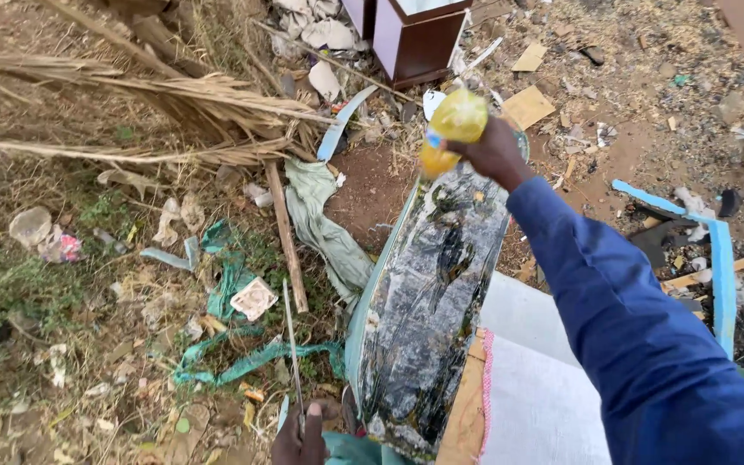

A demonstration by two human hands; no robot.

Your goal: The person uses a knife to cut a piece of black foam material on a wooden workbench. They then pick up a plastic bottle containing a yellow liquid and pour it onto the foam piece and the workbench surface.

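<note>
While tilted over board (428, 293) | right hand (494, 151) holds yellow bottle (451, 129)

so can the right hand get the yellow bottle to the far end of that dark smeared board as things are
Probably yes. The right hand already holds the yellow bottle right over the far end of the dark board, arm stretched out, with nothing between them.

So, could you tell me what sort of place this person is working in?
Likely an outdoor workshop yard or dump edge: bare dirt ground strewn with dry stalks, wood scraps and torn plastic, with a dark wooden cabinet standing in the open.
</note>
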